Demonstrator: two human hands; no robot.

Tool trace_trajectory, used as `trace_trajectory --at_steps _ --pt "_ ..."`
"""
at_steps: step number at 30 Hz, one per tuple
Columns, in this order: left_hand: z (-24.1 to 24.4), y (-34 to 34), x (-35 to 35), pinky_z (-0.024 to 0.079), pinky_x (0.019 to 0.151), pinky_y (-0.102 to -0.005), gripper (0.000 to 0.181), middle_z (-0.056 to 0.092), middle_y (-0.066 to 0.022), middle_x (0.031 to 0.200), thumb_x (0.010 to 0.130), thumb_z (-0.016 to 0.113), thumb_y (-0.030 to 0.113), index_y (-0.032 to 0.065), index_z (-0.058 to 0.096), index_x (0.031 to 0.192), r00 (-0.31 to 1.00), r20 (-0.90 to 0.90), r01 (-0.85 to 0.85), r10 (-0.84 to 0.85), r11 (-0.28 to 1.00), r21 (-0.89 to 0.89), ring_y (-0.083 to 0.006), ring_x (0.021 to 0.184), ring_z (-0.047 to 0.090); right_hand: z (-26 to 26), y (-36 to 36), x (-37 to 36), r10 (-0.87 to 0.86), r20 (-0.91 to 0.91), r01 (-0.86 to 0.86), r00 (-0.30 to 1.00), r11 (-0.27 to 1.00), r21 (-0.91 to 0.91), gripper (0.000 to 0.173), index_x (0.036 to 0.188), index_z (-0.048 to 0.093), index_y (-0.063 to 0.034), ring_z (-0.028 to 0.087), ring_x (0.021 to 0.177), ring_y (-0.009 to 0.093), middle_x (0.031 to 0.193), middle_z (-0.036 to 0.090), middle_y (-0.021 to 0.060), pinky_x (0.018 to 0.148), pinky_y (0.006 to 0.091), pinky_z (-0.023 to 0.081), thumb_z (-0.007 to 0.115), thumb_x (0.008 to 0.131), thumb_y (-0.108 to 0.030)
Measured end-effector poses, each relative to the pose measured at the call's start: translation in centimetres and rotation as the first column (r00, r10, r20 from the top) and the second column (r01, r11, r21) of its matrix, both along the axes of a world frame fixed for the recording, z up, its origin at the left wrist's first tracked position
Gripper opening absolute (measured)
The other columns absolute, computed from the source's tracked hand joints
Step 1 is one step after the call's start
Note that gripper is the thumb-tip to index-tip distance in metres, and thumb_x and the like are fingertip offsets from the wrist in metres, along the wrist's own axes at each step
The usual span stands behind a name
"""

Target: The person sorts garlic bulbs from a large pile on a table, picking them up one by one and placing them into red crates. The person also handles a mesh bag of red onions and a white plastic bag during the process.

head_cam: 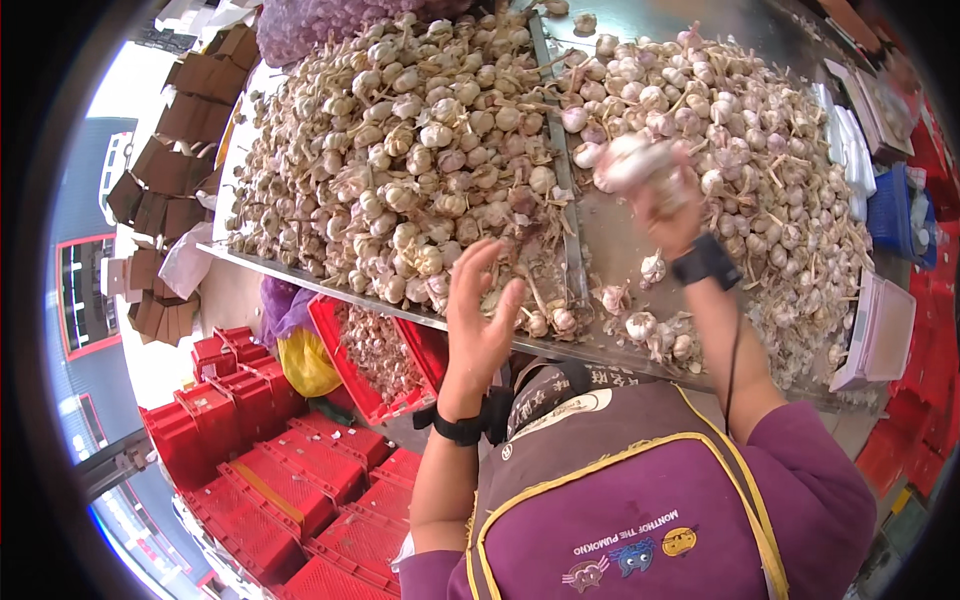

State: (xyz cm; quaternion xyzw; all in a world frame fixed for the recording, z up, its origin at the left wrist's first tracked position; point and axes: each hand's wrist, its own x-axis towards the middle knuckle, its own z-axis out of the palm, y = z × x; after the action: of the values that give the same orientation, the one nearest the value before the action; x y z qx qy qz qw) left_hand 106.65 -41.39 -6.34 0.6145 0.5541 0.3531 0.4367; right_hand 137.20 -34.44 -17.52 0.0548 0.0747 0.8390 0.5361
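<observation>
My left hand (480,322) is raised at the table's front edge, fingers apart and nothing in it. Behind it spreads a large heap of garlic bulbs (405,142) with dry stems. A metal divider strip (556,127) separates this heap from a second, pinker garlic heap (727,120) on the right. My right hand (671,206) is blurred over the bare patch of tabletop (604,236) beside that second heap. Whitish-pink garlic bulbs (637,161) appear in its grip; the blur hides how many. A few loose bulbs (641,326) and papery skins lie near my apron.
Below the table on the left, a red crate (322,322) holds garlic scraps, near stacked red crates (277,487). A purple mesh sack (337,26) lies at the back. On the right are a blue basket (892,214) and a pale plastic tub (877,330). Another person's arm shows top right.
</observation>
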Motion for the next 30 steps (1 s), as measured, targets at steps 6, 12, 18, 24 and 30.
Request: trace_trajectory --at_steps 6,12,18,24,30 --pt "-2.9 0.0 -3.8 0.051 0.088 -0.0343 0.042 0.053 -0.0104 0.128 0.091 0.065 0.012 0.0051 0.052 0.130 0.970 0.022 -0.241 0.244 0.967 -0.084 -0.0196 0.108 0.058 4.6 2.4 8.4 -0.363 0.054 0.365 0.930 0.904 -0.224 0.055 0.141 0.036 -0.0034 0.048 0.128 0.039 0.143 0.039 0.0281 0.090 0.0408 0.060 0.060 0.093 -0.010" --pt "-1.4 -1.2 0.9 0.053 0.074 -0.0267 0.051 0.055 -0.0099 0.123 0.085 0.071 0.006 0.0068 0.052 0.131 0.997 -0.073 0.008 -0.015 0.996 -0.092 -0.0146 0.090 0.064 0.4 -2.1 -5.6 0.062 0.508 0.038 0.859 0.982 -0.184 0.043 0.137 0.042 -0.0057 0.064 0.105 0.034 0.128 0.055 0.0234 0.081 0.0373 0.061 0.056 0.097 -0.013" --pt "-3.0 -2.9 -2.5 0.052 0.076 -0.0353 0.034 0.058 -0.0142 0.113 0.082 0.068 0.004 0.0040 0.062 0.115 0.959 -0.285 0.043 -0.007 0.992 0.120 -0.0259 0.084 0.063 5.3 -6.5 -17.4 0.411 0.680 -0.473 0.607 0.874 -0.106 0.059 0.152 0.023 -0.0085 0.058 0.112 0.017 0.129 0.054 0.0096 0.094 0.0319 0.048 0.046 0.103 -0.032" --pt "-3.4 -7.1 -16.6 0.051 0.084 -0.0369 0.024 0.062 -0.0140 0.098 0.083 0.068 0.008 0.0018 0.065 0.106 0.383 -0.691 -0.386 0.613 0.786 0.483 -0.0309 0.093 0.063 2.0 -5.6 -13.5 -0.259 0.953 -0.793 -0.159 0.609 0.033 0.040 0.120 0.054 -0.0066 0.062 0.100 0.022 0.121 0.060 0.0090 0.083 0.0322 0.050 0.068 0.086 -0.021" --pt "-4.6 -6.6 -15.6 0.051 0.085 -0.0406 0.040 0.061 -0.0163 0.111 0.081 0.069 0.009 0.0024 0.059 0.119 0.787 -0.471 -0.474 0.399 0.879 -0.048 -0.0327 0.096 0.063 -0.8 -10.1 -13.1 -0.773 0.568 -0.878 -0.283 0.447 0.171 0.038 0.105 0.053 -0.0088 0.057 0.090 0.035 0.094 0.057 0.0120 0.082 0.0425 0.049 0.068 0.070 -0.008"
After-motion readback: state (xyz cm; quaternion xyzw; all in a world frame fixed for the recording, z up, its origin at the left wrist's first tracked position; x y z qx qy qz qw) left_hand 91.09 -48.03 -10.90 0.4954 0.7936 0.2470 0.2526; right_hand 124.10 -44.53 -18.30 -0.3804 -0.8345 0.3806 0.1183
